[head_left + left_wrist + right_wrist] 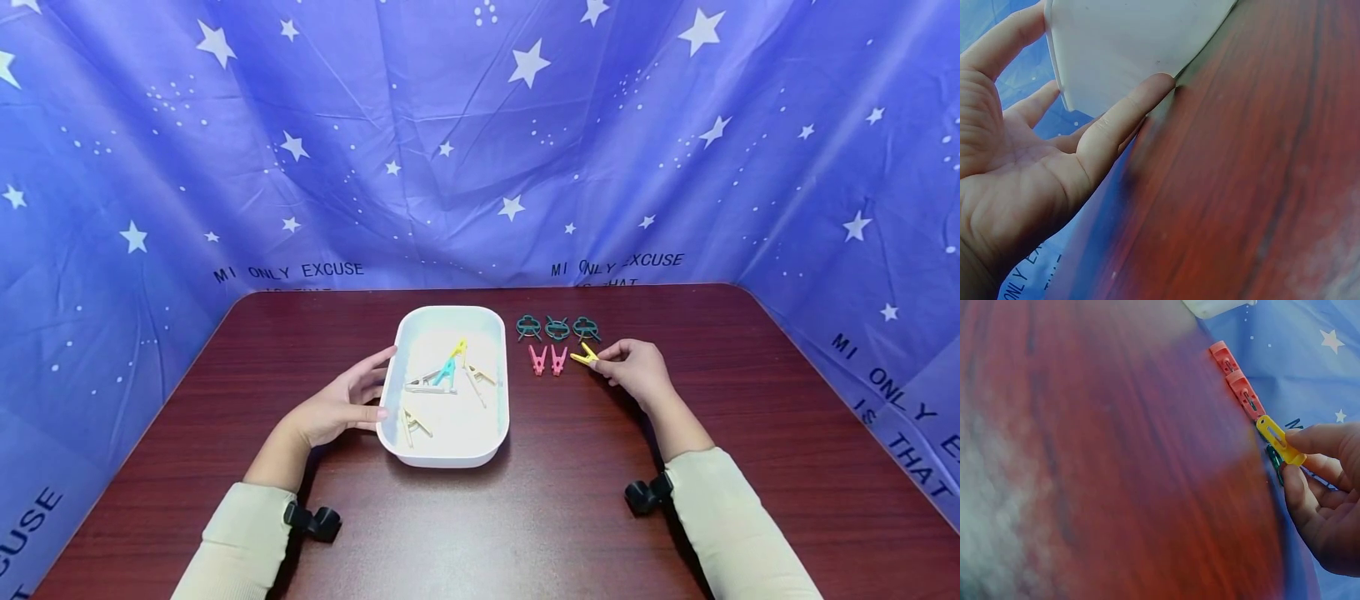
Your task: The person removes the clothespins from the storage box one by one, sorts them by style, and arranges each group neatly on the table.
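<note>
In the head view, the left hand [341,402] rests against the left side of a white plastic tub [450,457], fingers spread and thumb along its near wall. Inside the tub lie a yellow clothespin [459,348], a turquoise clothespin [446,372] and several pale ones. The right hand [636,371] pinches a yellow clothespin [582,356] between thumb and fingers, close over the table, its legs pointing left. Just left of it are two pink clothespins [537,360], side by side. The right wrist view shows the pinched yellow clothespin [1279,440] beside the pink pair [1244,394].
Three dark green clips [557,327] lie in a row behind the pink clothespins. All of this is on a dark red wooden table [570,517]. A blue star-patterned cloth [450,208] hangs behind and at both sides. Each sleeve carries a black wrist mount [648,493].
</note>
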`<state>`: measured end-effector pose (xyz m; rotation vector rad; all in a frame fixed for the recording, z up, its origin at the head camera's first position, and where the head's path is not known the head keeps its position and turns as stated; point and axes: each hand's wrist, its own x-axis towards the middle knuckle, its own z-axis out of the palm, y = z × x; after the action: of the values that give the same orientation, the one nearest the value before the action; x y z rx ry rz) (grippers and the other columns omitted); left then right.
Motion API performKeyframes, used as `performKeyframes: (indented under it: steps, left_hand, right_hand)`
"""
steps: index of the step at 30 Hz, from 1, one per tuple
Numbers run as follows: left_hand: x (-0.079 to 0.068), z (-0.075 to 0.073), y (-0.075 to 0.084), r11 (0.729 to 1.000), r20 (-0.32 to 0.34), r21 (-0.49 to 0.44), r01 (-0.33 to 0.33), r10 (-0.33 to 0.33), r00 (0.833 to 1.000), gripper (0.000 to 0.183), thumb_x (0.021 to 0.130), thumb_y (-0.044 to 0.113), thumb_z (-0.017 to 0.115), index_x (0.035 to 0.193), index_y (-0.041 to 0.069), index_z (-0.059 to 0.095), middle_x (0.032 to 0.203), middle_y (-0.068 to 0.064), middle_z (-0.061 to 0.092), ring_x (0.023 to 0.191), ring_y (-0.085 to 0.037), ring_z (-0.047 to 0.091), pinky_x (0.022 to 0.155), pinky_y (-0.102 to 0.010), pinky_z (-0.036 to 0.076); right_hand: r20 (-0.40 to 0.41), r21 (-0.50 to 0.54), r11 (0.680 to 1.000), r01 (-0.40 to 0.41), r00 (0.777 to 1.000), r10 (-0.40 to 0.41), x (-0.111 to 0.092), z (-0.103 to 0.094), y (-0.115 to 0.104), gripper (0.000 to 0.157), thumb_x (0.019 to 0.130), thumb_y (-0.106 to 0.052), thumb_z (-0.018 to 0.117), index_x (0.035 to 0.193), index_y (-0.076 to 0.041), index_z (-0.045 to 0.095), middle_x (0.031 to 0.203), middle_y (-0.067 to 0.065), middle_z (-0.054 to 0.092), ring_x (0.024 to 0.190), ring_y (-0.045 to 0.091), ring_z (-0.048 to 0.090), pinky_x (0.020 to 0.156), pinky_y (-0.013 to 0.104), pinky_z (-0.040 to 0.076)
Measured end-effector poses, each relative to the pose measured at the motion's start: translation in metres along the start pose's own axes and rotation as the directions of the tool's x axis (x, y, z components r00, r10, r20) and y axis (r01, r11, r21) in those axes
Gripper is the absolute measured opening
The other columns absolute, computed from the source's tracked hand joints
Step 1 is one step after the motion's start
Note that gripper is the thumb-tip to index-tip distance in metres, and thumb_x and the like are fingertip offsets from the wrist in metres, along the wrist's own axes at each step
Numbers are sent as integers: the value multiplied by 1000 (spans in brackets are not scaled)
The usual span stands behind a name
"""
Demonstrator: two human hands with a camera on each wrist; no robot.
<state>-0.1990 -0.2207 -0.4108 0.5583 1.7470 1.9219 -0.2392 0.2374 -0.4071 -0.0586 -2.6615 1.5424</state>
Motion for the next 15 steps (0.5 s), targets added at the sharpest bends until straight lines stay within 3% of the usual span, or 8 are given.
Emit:
performKeyframes:
  steps: [15]
  left_hand:
    - [0,0,-1,1000,3,10,-8,8,1000,98,84,-1,71,158,13,9,149,-32,18,128,-39,39,82,-52,54]
  right_hand:
    - [92,-49,999,-10,996,14,-3,0,0,20,80,-3,74,93,10,65,74,8,68,57,14,64,56,28,56]
